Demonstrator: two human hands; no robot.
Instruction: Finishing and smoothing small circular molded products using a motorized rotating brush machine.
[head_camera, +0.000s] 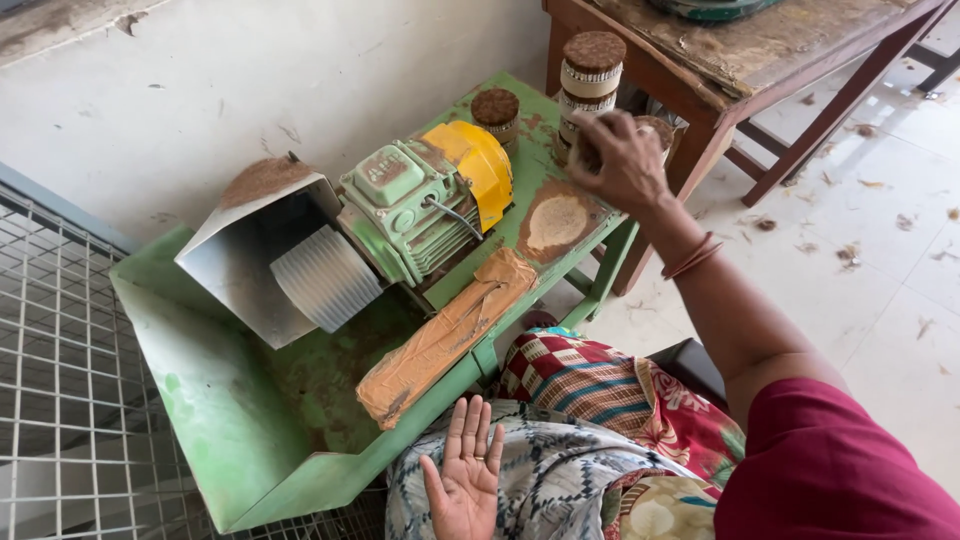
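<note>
Right hand is reaching across the green metal machine table, fingers curling down over a small round bundle topped with brown powder; grip mostly hidden, closure unclear. Bundle is sitting at the table's far corner, beside 2 similar stacked bundles. Left hand is resting palm up, fully open, holding nothing, on patterned cloth. Green electric motor with yellow cap is standing mid-table.

Small green rect. nameplate atop green motor, text illegible.
</note>
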